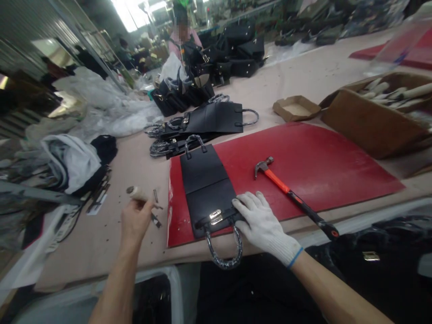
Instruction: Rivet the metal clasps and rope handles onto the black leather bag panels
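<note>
My bare left hand (136, 217) is closed around a short pale cylinder (138, 193) with a dark end, just above the table. Close to that hand lie a few small metal tools (155, 219). My right hand (258, 216), in a white knit glove, rests with fingers stretched on the right edge of a black handbag panel (205, 175). This panel lies flat on a red board (297, 166), with a gold clasp (215, 217) near its lower end. Plastic-wrapped handles stick out at both ends, the near handle (224, 263) hanging past the table edge.
A claw hammer (286, 191) with an orange and black handle lies right of my gloved hand. Behind the board are more black bag panels (216, 118), a small cardboard tray (297, 108) and a large cardboard box (371, 119). Across the table sits a person (185, 38) among black bags.
</note>
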A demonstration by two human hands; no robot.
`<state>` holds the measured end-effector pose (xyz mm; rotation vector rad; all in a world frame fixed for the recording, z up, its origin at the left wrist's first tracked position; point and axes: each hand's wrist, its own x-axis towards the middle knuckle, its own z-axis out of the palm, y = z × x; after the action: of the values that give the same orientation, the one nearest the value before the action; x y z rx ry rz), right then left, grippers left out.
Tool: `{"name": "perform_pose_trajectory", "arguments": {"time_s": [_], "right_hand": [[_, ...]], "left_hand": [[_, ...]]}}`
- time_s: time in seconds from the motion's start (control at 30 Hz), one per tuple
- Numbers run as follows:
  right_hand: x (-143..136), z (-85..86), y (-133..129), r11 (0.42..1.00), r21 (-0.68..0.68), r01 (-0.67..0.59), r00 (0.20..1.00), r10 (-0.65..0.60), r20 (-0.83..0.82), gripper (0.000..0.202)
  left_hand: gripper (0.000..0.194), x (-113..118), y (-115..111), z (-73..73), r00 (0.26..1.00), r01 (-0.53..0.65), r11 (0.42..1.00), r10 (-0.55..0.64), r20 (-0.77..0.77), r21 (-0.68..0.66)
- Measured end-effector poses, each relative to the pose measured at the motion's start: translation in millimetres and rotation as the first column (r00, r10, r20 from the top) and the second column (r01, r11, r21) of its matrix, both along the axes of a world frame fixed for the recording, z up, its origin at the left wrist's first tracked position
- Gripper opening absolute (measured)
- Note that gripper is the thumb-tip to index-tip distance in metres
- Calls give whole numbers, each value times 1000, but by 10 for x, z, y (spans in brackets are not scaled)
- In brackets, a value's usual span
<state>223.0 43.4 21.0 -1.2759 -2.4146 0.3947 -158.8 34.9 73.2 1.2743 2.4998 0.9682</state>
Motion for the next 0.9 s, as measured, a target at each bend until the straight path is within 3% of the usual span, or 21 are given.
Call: {"name": "perform_pose_trajectory", "arguments": {"time_s": [0.07,0.13,0.23,0.3,0.4,0.47,0.5,0.57,0.63,0.73,0.8,0.9], "right_hand": [[-1,0,1,1000,-1,-1,1000,1,-7,54],[1,-5,4,1000,1,-1,1000,1,-10,53],[7,-16,9,1000,6,0,1000,0,-6,53],[12,-26,13,1000,7,-1,1000,1,3,52],[15,-38,40,1000,13,-16,1000,16,8,46],[6,-35,82,999,27,-33,999,33,-2,38],[-6,-27,110,998,37,-43,999,43,-3,34],[-44,11,177,995,60,-80,997,80,18,29],[-97,77,243,984,73,-164,982,156,102,29],[-185,212,316,949,63,-308,913,276,302,28],[-240,298,337,931,58,-360,869,312,384,20],[-315,378,330,914,58,-401,839,341,424,16]], "left_hand": [[31,-427,-138,-66,968,-139,948,69,-242,-286],[28,-729,-283,-165,944,-211,854,53,-324,-475],[34,-923,-481,-311,944,-256,746,57,-324,-615],[43,-877,-580,-369,928,-291,745,68,-366,-600],[45,-533,-651,-398,881,-227,898,25,-473,-376],[36,-134,-644,-401,885,25,983,-107,-452,-184],[30,98,-626,-401,886,192,976,-219,-408,-108],[21,571,-566,-396,821,479,877,-460,-338,-29],[14,972,-492,-379,725,624,777,-616,-308,-86],[8,1309,-402,-328,618,633,703,-711,-335,-325],[13,1380,-377,-288,546,615,658,-753,-368,-435],[21,1399,-383,-240,436,624,601,-798,-416,-499]]}}
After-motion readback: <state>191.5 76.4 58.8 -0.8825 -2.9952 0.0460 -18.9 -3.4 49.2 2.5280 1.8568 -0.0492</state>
